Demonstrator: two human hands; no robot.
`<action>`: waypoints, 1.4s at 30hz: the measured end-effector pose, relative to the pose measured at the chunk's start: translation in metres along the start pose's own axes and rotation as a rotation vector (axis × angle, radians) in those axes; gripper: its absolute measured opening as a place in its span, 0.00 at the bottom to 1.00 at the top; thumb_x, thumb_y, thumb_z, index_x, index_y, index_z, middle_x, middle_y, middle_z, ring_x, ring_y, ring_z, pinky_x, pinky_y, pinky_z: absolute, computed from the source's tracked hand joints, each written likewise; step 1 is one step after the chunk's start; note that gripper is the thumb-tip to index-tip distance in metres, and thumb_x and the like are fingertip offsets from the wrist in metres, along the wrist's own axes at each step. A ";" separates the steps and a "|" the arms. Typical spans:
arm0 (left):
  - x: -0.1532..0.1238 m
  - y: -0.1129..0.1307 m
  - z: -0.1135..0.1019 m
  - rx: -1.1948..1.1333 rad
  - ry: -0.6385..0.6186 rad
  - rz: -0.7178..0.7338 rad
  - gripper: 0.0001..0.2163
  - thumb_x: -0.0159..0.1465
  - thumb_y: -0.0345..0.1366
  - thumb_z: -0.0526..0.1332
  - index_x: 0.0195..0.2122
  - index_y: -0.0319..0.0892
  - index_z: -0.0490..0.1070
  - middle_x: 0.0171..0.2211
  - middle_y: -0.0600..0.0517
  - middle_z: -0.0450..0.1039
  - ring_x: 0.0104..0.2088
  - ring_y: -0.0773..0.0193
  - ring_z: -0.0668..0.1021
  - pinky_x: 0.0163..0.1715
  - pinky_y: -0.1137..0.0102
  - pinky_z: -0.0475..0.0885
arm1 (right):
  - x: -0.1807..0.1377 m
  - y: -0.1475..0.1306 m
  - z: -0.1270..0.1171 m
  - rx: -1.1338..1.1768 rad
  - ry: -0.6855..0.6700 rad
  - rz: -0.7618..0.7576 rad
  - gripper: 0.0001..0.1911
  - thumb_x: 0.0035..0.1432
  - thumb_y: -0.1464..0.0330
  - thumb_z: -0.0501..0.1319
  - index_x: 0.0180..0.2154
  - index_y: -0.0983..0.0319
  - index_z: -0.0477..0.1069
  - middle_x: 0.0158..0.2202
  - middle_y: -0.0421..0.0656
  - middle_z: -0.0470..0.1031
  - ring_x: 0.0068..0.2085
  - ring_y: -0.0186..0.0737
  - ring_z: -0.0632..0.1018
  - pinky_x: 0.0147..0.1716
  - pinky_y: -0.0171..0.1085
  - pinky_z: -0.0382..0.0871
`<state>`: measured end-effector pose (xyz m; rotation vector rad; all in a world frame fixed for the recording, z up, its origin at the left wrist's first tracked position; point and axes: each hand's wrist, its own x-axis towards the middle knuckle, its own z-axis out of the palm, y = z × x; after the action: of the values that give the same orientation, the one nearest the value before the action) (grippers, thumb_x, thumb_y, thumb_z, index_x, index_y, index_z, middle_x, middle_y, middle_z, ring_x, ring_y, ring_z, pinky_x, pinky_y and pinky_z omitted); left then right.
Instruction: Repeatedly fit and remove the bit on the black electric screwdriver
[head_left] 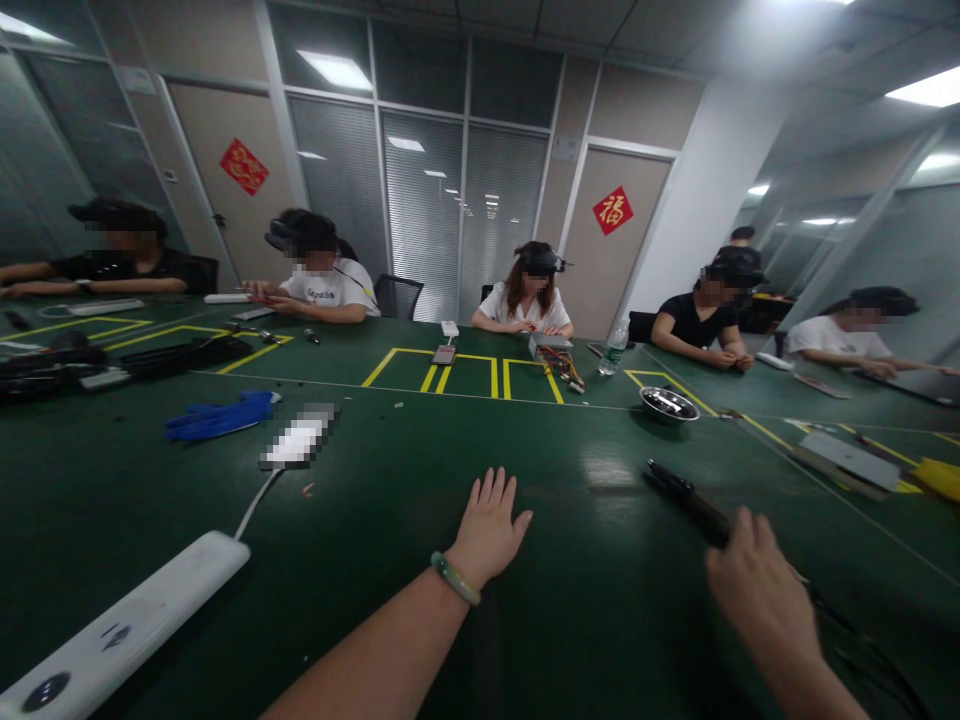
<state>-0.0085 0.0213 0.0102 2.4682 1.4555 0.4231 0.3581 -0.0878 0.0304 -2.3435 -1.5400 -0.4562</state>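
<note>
My left hand (491, 525) lies flat on the green table (360, 620), fingers stretched out and holding nothing. A green bangle (455, 578) circles that wrist. On the right, my right hand (761, 575) is closed around the near end of a long black stick-shaped tool (686, 497); its exact kind cannot be made out. The tool points away and to the left, low over the table or resting on it. Black cable (862, 630) runs beside the right wrist, and some fingers are hidden behind the hand.
A white power strip (142, 620) lies at the left, near a blue glove (221, 415). A metal bowl (669, 404), a water bottle (613, 350) and a grey box (847, 462) stand farther right. Black cables (180, 355) lie far left. Several people sit around the table.
</note>
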 end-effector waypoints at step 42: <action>-0.003 0.003 0.002 -0.046 -0.018 0.191 0.28 0.70 0.53 0.38 0.68 0.46 0.48 0.69 0.52 0.45 0.68 0.54 0.48 0.66 0.52 0.48 | 0.057 0.032 0.030 0.076 0.225 0.455 0.56 0.46 0.38 0.56 0.67 0.66 0.49 0.66 0.69 0.43 0.66 0.76 0.42 0.54 0.72 0.35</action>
<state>-0.0065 0.0168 0.0093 2.5767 1.1930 0.4634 0.4120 -0.0405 0.0252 -2.3874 -0.8731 -0.5135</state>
